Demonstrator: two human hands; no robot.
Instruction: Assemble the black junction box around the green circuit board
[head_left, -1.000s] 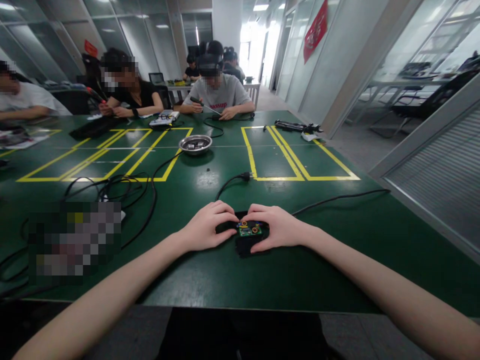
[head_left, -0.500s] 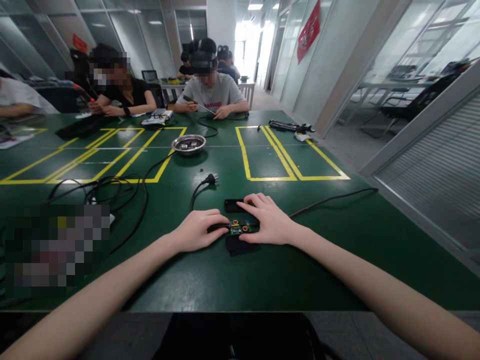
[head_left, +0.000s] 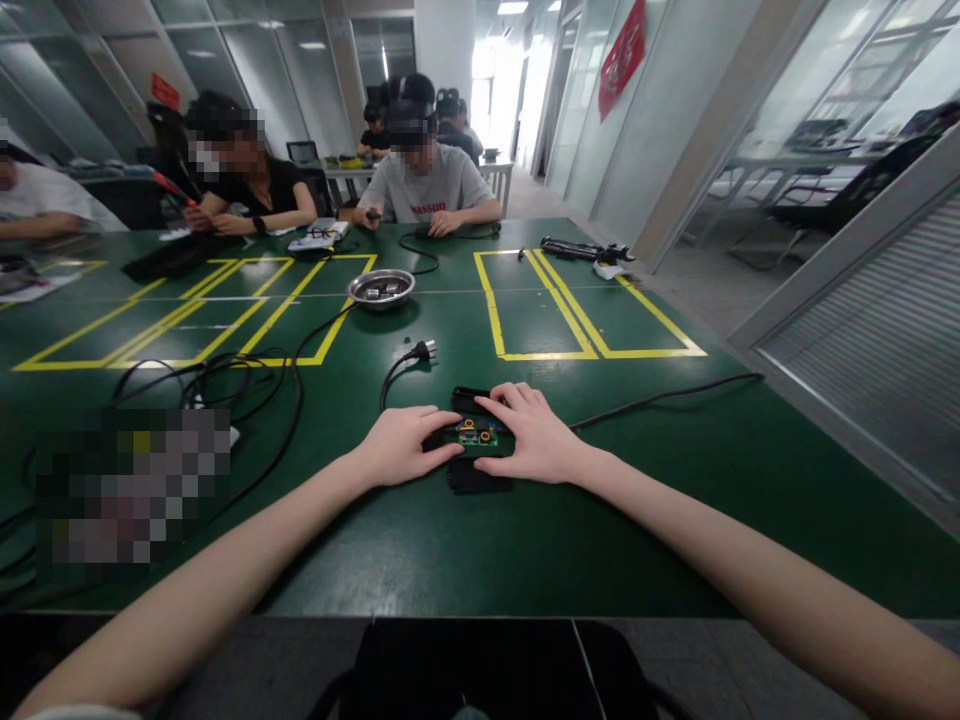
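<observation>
A small green circuit board (head_left: 478,436) with copper-coloured coils lies between my hands on the table. At its left end, the thumb and forefinger of my left hand (head_left: 401,446) take hold of it from either side, next to a dark cord. Over the board's right end, my right hand (head_left: 541,435) has its fingers spread, the thumb at a black casing half (head_left: 480,477) on the near side and the forefinger at another black casing half (head_left: 466,398) on the far side. My right palm hides part of the board.
A black power plug (head_left: 422,351) lies beyond my left hand. Farther back stands a metal bowl (head_left: 381,291) with small metal parts. Tangled black cables (head_left: 202,375) lie left, and another cable (head_left: 667,395) runs right. Co-workers sit across the green table (head_left: 585,550).
My right hand's fingers have spread wider, and the two casing halves now show apart from the board. The plug has shifted left and turned. Across the table, a person's screwdriver hand has lowered.
</observation>
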